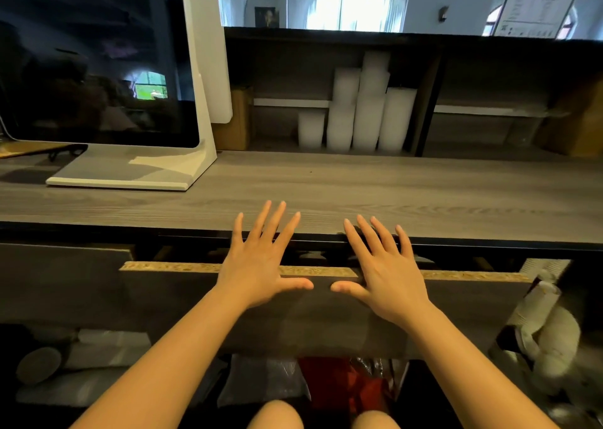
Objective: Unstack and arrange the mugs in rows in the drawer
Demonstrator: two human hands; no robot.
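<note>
Head view, looking down: my left hand [257, 265] and right hand [385, 272] are both flat with fingers spread straight, gripping nothing, thumbs close but apart. They cover the middle of the drawer [163, 298] front, fingertips reaching over the front edge of the surface [359, 187]; whether they touch it I cannot tell. The drawer stands slightly out, and in the dark gap behind its raw top edge I see dim pale shapes [313, 255], too dark to tell whether they are mugs. On the surface to the left stands one dark monitor [98, 63] on a white stand. On the shelf [293, 103] behind it, four stacks of white cups [368, 112] stand side by side, beside one brown box [235, 118]. Below the drawer lies a red bag [329, 383].
</note>
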